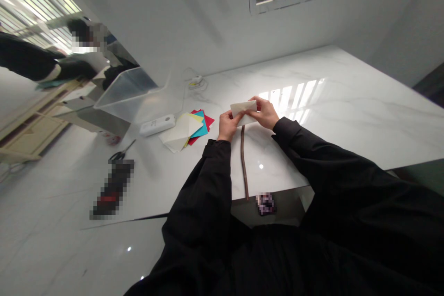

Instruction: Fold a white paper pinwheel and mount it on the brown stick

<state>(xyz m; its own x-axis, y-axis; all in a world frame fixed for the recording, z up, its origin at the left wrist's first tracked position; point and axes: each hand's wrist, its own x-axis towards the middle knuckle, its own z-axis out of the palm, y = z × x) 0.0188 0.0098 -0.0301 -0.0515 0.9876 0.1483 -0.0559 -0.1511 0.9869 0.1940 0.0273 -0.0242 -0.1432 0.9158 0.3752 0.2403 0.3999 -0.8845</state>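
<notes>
A folded white sheet of paper (243,110) is held just above the white marble table (340,101), between both of my hands. My left hand (227,126) pinches its left end with closed fingers. My right hand (265,112) grips its right end, fingers curled over the top edge. A thin brown stick (244,159) lies on the table below the paper, running toward the near edge between my black sleeves.
A fan of coloured paper sheets (187,132) lies left of my hands, next to a white box-shaped device (157,125), black scissors (121,152) and a clear plastic bin (128,92). Another person in dark clothing (27,60) is at the far left.
</notes>
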